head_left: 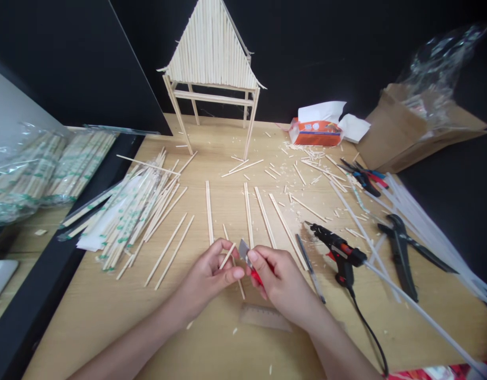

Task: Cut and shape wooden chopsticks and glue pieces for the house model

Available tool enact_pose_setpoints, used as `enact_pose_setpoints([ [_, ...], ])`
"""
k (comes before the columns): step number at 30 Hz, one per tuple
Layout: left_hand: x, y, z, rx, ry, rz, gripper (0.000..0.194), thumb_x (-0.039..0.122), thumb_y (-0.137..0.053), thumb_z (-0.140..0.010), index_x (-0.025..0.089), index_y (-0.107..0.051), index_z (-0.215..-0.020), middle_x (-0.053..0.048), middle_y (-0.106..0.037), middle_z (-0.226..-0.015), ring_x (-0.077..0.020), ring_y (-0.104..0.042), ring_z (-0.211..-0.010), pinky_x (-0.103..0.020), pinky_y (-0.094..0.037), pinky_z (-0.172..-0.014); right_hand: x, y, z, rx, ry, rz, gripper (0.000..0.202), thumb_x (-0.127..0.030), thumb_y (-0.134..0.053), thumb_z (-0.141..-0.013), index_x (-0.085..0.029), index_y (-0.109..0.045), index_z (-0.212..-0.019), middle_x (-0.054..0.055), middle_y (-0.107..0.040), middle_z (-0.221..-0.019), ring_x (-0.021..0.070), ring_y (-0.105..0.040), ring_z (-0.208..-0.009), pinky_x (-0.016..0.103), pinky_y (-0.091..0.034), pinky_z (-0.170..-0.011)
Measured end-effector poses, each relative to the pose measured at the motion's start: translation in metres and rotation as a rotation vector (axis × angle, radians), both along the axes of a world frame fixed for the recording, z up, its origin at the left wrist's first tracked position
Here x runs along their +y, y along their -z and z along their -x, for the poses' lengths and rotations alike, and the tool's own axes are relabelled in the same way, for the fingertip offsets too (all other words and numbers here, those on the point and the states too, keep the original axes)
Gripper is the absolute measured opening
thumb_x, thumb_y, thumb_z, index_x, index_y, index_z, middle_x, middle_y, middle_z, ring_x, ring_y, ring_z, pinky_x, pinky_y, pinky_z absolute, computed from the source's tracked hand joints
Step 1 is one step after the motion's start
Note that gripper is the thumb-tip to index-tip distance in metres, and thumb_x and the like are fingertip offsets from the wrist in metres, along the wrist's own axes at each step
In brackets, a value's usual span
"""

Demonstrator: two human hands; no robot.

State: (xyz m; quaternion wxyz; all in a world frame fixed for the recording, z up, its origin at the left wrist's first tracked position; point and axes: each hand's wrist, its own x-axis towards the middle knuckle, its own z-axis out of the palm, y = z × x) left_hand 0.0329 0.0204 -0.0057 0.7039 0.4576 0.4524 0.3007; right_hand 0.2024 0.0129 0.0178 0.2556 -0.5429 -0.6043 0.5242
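Pinching a thin, pale wooden stick (227,256) in the fingers of the left hand (211,271) and clamping those of the right hand (283,277) around a red-handled, metal-bladed knife (244,250), over the light-brown wooden bench's (85,322) near middle, ideally keeping the edge clear of the left thumb.

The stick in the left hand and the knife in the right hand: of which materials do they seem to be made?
The stick looks like bare wood or bamboo: pale, matt, unpainted. The knife has a flat grey blade, apparently smooth metal, and a bright red handle, probably plastic, though the right hand hides much of it.
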Motion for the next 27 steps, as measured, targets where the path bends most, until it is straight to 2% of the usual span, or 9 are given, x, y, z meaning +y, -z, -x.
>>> enact_pose_setpoints([
  [2,0.001,0.001,0.0,-0.094,-0.007,0.061,0.042,0.041,-0.07,-0.073,0.023,-0.04,-0.096,0.011,-0.045,-0.057,-0.0058,-0.04,-0.048,-0.017,-0.028,-0.048,0.0,0.0,-0.001,0.011,-0.048,0.029,0.038,-0.038,-0.034,-0.097,-0.019,-0.045,-0.065,-0.005,-0.045,-0.053,0.0078,-0.04,-0.047,0.02,-0.028,-0.047],
  [4,0.001,0.0,0.0,-0.162,-0.006,0.076,0.043,0.039,-0.071,-0.074,0.023,-0.038,-0.097,0.008,-0.053,-0.064,-0.008,-0.05,-0.057,-0.018,-0.035,-0.054,0.0,0.0,-0.001,0.008,-0.095,0.036,0.037,-0.037,-0.035,-0.096,-0.019,-0.045,-0.066,-0.005,-0.046,-0.053,0.0073,-0.04,-0.046,0.019,-0.028,-0.047],
  [6,-0.001,-0.002,-0.001,-0.204,0.011,0.08,0.036,0.035,-0.068,-0.078,0.023,-0.039,-0.096,0.004,-0.059,-0.075,-0.0105,-0.057,-0.07,-0.021,-0.041,-0.065,-0.001,0.0,0.0,-0.003,-0.119,0.03,0.036,-0.035,-0.036,-0.096,-0.019,-0.045,-0.065,-0.005,-0.046,-0.053,0.007,-0.04,-0.046,0.019,-0.028,-0.047],
  [8,-0.004,-0.005,-0.002,-0.205,0.022,0.077,0.025,0.031,-0.062,-0.083,0.023,-0.042,-0.096,0.004,-0.059,-0.079,-0.0094,-0.056,-0.074,-0.021,-0.042,-0.07,-0.001,0.001,0.001,-0.013,-0.12,0.023,0.036,-0.035,-0.036,-0.096,-0.019,-0.045,-0.065,-0.005,-0.046,-0.054,0.0068,-0.04,-0.047,0.019,-0.028,-0.047],
  [10,-0.006,-0.007,-0.002,-0.183,0.026,0.06,0.015,0.029,-0.056,-0.088,0.023,-0.044,-0.095,0.005,-0.056,-0.077,-0.0073,-0.054,-0.073,-0.019,-0.04,-0.07,-0.002,0.002,0.001,-0.011,-0.121,0.03,0.035,-0.034,-0.036,-0.096,-0.019,-0.047,-0.067,-0.005,-0.047,-0.055,0.0067,-0.04,-0.047,0.018,-0.028,-0.047],
  [13,-0.007,-0.009,-0.002,-0.147,0.045,0.022,0.01,0.029,-0.05,-0.091,0.023,-0.043,-0.095,0.005,-0.055,-0.076,-0.0071,-0.052,-0.073,-0.019,-0.038,-0.069,-0.002,0.002,0.001,-0.002,-0.129,0.052,0.034,-0.035,-0.035,-0.096,-0.019,-0.049,-0.07,-0.005,-0.049,-0.056,0.0068,-0.041,-0.047,0.018,-0.03,-0.047],
  [19,-0.007,-0.009,0.003,0.004,0.109,-0.053,0.015,0.036,-0.046,-0.092,0.022,-0.04,-0.091,0.003,-0.054,-0.078,-0.012,-0.052,-0.075,-0.025,-0.038,-0.07,-0.002,0.0,0.001,0.01,-0.146,0.051,0.033,-0.032,-0.036,-0.096,-0.019,-0.049,-0.069,-0.005,-0.05,-0.058,0.007,-0.043,-0.048,0.018,-0.03,-0.047],
  [27,-0.009,-0.007,0.005,0.125,0.112,-0.121,0.018,0.039,-0.045,-0.091,0.022,-0.038,-0.088,0.003,-0.054,-0.071,-0.0135,-0.052,-0.069,-0.024,-0.036,-0.063,-0.001,-0.003,0.001,-0.051,-0.172,-0.03,0.031,-0.03,-0.034,-0.097,-0.02,-0.048,-0.071,-0.005,-0.049,-0.059,0.0077,-0.043,-0.051,0.019,-0.03,-0.051],
])
